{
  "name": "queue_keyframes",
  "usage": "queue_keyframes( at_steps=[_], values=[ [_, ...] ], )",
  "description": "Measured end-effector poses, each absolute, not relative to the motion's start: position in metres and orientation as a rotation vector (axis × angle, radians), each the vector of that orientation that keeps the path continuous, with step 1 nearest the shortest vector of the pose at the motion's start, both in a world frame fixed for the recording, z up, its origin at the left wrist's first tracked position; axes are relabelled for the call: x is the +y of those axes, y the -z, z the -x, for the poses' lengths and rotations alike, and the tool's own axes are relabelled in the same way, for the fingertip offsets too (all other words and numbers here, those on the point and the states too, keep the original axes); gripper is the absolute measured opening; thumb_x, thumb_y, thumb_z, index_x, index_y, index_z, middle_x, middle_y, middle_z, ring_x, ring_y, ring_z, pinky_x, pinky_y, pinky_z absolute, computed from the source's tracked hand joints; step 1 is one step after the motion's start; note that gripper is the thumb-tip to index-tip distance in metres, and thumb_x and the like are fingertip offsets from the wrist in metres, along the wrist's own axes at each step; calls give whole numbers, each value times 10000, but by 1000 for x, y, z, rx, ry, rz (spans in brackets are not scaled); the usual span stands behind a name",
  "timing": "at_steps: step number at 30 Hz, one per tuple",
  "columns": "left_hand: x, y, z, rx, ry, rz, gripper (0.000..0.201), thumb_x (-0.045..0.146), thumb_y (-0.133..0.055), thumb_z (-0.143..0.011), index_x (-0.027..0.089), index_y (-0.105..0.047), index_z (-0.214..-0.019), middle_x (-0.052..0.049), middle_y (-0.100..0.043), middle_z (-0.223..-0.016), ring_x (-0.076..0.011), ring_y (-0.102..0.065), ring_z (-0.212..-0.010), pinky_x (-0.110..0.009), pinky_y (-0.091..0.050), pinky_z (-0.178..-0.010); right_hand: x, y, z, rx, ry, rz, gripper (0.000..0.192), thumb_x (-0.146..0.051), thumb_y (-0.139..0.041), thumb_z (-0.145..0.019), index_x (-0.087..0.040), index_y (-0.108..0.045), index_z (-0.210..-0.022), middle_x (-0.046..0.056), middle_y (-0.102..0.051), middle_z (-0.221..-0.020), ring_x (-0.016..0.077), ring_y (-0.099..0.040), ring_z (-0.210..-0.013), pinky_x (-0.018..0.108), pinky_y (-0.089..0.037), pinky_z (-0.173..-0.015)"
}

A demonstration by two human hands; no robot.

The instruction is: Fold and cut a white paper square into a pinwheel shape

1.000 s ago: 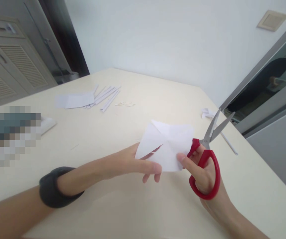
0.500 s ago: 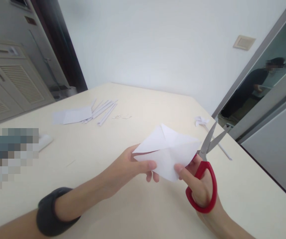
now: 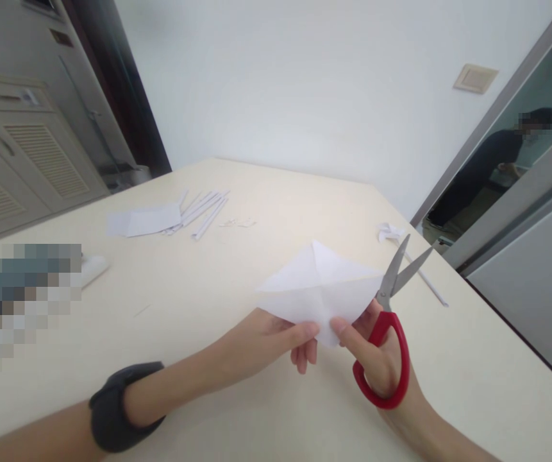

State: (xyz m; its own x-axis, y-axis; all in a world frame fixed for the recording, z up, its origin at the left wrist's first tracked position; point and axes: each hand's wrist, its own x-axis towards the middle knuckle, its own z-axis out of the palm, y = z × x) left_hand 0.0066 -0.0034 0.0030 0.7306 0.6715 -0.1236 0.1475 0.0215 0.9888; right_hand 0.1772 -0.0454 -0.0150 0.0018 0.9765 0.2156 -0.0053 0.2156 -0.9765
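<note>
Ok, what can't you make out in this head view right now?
- Underside of the folded paper: turned away from the camera.
- Right hand fingers inside the red scissors handles: hidden by paper and loops.
- Object at the table left edge: pixelated.
- Small scraps: too small.

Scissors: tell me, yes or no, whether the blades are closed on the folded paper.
No: the scissors in the right hand have blades spread apart, pointing up beside the folded paper, not cutting it.
</note>
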Motion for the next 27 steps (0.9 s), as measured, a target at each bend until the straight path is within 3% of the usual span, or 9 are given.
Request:
queue_keyframes(
  at_steps=[7, 10, 13, 19, 27],
  values=[
    [-6, -19, -1, 853, -598, -1843, 375, 287, -462, -880, 151, -575, -549, -9, -605, -579, -138, -578, -634, -258, -448, -698, -47, 10, -174, -1327, -1010, 1044, 134, -302, -588, -810, -197, -567, -889, 61, -640, -859, 218, -600, -792, 316, -496, -659],
    [-5, -21, 1, 854, -602, -1930, 319, 254, -472, -866, 155, -569, -578, 0, -594, -590, -130, -562, -618, -240, -429, -657, -51, 3, -177, -1309, -863, 1090, 105, -284, -625, -779, -204, -557, -788, 29, -604, -727, 197, -581, -701, 295, -484, -607],
    [-6, -21, 2, 870, -485, -1972, 293, 304, -469, -869, 163, -560, -629, 8, -584, -633, -117, -536, -613, -217, -398, -604, -52, -4, -183, -1228, -753, 1166, 96, -233, -641, -767, -223, -553, -805, 8, -591, -714, 173, -567, -657, 271, -472, -576],
    [-7, -16, 4, 974, -287, -1936, 367, 400, -395, -900, 176, -507, -632, 33, -552, -648, -108, -489, -624, -210, -361, -624, -43, -6, -189, -1205, -847, 991, 139, -167, -605, -782, -246, -496, -816, 5, -558, -866, 159, -546, -720, 250, -446, -570],
    [-3, -20, 1, 934, -272, -1984, 369, 337, -396, -907, 160, -521, -609, 28, -534, -595, -98, -458, -567, -216, -325, -571, -42, -4, -191, -1191, -1011, 998, 114, -211, -626, -775, -225, -532, -837, 7, -596, -810, 163, -558, -719, 246, -440, -567]
  ],
)
